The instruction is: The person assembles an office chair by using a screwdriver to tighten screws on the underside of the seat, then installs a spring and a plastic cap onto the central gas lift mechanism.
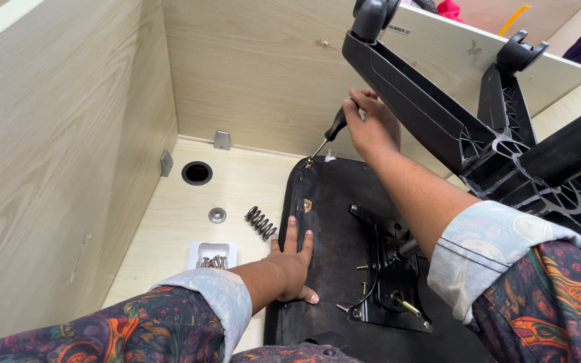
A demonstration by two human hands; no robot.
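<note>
**Upturned chair seat on a pale wood worktop, walled on three sides**

A light wood-grain worktop (169, 222) fills the lower left of the frame, boxed in by matching panels at left and across the top. A round cable hole (197, 173) and two small metal brackets sit near the upper-left corner. Toward the centre lie a washer (217, 215), a coil spring (260, 222) and a white tray of screws (212, 255). The black seat underside (331, 222) lies centre-right, its metal mechanism plate (388, 275) exposed, the star base (506, 134) rising at upper right. The left hand (290, 265) presses flat on the seat, fingers together. The right hand's (371, 124) fingers wrap a screwdriver (327, 138), tip at the seat's upper-left corner.
</note>
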